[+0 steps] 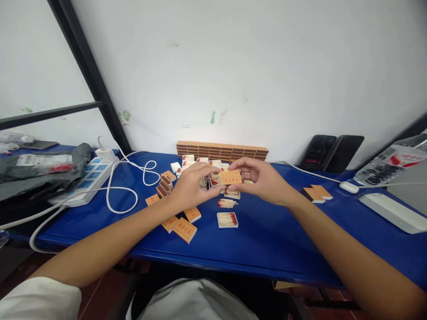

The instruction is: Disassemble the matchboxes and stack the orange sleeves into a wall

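Above the blue table, my right hand (267, 181) pinches the orange sleeve (231, 177) of a matchbox between thumb and fingers. Out of the sleeve's left side sticks a tray of red-tipped matches (216, 178), gripped at its end by my left hand (195, 186). Below the hands lie a loose bunch of matches (227, 203) and an open tray filled with matches (227, 220). Several more filled trays (188, 158) stand behind my hands, partly hidden. Closed orange matchboxes (184, 230) are scattered under and beside my left forearm.
A long stack of matchboxes (222, 151) lines the wall. At the left are a power strip (88, 182), looping white cables (147, 169) and a grey plastic package (43, 166). To the right are two phones (343, 153), a water bottle (392, 162), two matchboxes (313, 194) and a white device (393, 213).
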The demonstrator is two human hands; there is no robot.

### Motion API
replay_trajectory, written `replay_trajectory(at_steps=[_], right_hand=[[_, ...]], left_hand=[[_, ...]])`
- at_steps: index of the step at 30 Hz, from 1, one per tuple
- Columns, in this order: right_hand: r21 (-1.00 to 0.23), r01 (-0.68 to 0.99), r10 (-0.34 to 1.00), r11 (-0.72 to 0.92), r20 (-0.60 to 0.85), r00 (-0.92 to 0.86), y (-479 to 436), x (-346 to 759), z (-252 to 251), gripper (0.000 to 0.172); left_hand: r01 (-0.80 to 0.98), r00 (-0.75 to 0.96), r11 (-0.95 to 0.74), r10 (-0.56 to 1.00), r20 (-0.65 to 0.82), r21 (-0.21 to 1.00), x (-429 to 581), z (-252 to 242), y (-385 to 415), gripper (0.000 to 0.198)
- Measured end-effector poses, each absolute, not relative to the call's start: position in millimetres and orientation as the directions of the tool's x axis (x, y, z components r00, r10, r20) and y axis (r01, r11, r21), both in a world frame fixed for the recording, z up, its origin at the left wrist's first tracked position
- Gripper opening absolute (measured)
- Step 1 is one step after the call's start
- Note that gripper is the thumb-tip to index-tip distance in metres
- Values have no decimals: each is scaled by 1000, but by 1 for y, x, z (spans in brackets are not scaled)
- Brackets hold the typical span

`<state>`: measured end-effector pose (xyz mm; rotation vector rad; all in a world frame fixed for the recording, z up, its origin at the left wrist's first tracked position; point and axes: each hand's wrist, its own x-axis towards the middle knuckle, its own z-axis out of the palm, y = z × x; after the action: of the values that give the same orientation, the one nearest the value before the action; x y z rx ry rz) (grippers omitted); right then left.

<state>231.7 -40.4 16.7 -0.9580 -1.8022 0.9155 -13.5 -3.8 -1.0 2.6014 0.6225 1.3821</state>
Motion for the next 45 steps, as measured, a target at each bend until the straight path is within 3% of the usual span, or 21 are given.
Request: replay_trajectory(at_steps=[5, 15, 25, 30, 35, 41, 45], right_hand=[[-945, 7, 942, 327, 325, -89, -43, 222, -6, 47], [-966, -33, 966, 257, 258, -31, -47, 208, -13, 50], [-959, 146, 964, 245, 256, 65, -36, 236, 3, 46], [-921, 311, 915, 235, 317, 249, -25, 264, 8, 36], [-933, 335, 869, 135, 274, 412, -16, 282, 9, 29], [-875, 477, 891, 75, 274, 362, -11, 298, 7, 31], [-812, 582, 950, 43, 213, 227, -14, 317, 14, 34]], left_hand=[[342, 432, -904, 393, 812, 256, -9, -5, -6, 25], [377, 416, -897, 387, 823, 231, -11, -15, 2, 32], [408, 512, -870, 468, 720, 275, -19, -2, 7, 35], [376, 615, -879, 472, 632, 292, -25, 8, 13, 31], [488, 597, -843, 512, 618, 228, -41, 15, 39, 32], [492, 518, -785, 612, 598, 377, -53, 14, 59, 32], [408, 571, -827, 561, 599, 386, -41, 15, 38, 34]])
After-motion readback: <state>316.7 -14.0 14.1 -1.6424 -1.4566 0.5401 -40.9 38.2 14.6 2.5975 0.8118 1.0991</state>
